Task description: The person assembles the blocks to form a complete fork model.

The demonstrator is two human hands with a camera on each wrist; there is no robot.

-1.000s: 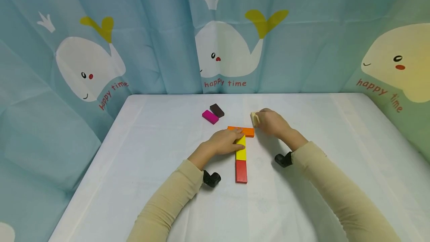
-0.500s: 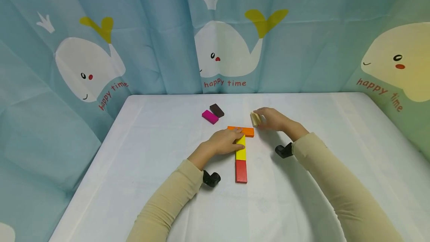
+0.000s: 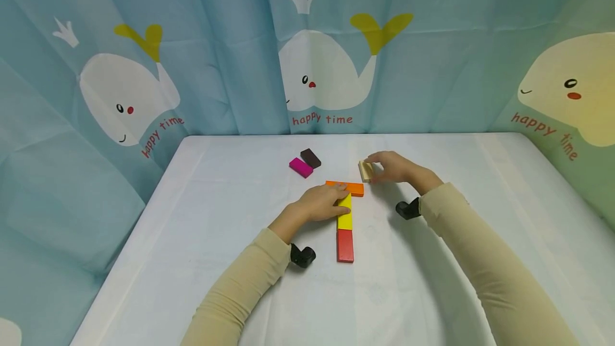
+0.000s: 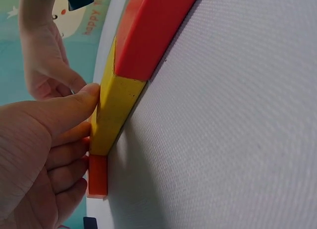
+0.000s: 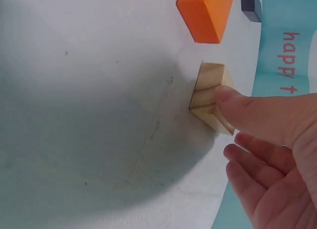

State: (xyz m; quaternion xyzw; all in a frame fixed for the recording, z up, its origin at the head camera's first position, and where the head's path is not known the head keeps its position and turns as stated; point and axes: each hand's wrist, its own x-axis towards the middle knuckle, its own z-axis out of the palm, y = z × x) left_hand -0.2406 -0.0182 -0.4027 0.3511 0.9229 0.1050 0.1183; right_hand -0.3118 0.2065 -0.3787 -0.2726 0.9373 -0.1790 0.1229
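My left hand point(image 3: 319, 203) lies with fairly straight fingers on the yellow block point(image 3: 344, 221) and the orange block point(image 3: 356, 189). In the left wrist view its thumb touches the yellow block's edge. The red block point(image 3: 345, 245) meets the near end of the yellow one, and the orange block lies crosswise at the far end. To the right, my right hand point(image 3: 395, 168) pinches a bare wooden block point(image 3: 364, 172) that rests on the table. Its thumb presses the wooden block point(image 5: 205, 90) in the right wrist view, the other visible fingers loosely bent beside it.
A magenta block point(image 3: 301, 167) and a dark brown block point(image 3: 310, 158) lie close together behind the left hand. The white-covered table point(image 3: 216, 202) ends at a blue curtain point(image 3: 230, 57) with whale prints. Each wrist wears a black camera mount point(image 3: 302, 256).
My right hand has shifted slightly back and right, its fingers spreading so more of the wooden block shows. The left hand and the coloured blocks have stayed in place.
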